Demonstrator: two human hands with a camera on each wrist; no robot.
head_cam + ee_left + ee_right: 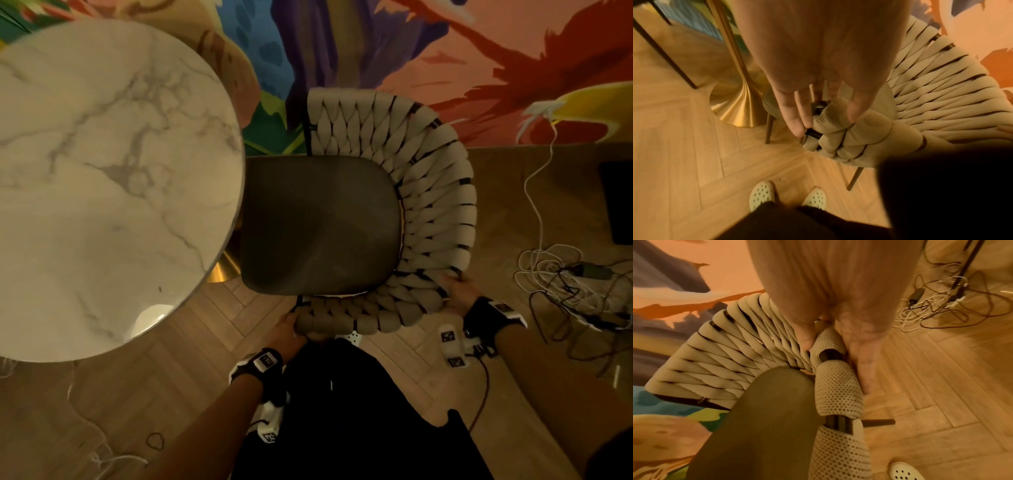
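Observation:
A chair with a dark seat cushion (318, 226) and a curved backrest of woven beige straps (438, 192) stands beside the round marble table (102, 171). My left hand (291, 327) grips the near left end of the woven rim (838, 138), with fingers (797, 116) on one side and the thumb on the other. My right hand (454, 284) holds the rim at the near right. There the thumb (805, 335) lies inside against the straps (725, 356) and the fingers (865, 363) run along the outside. The seat (766, 418) is bare.
The table's gold pedestal base (735, 110) stands close to the chair's front legs. A tangle of cables (565, 284) lies on the wooden floor at the right, beside a dark object (620, 202). A painted wall is behind the chair. My feet in white shoes (761, 194) stand behind it.

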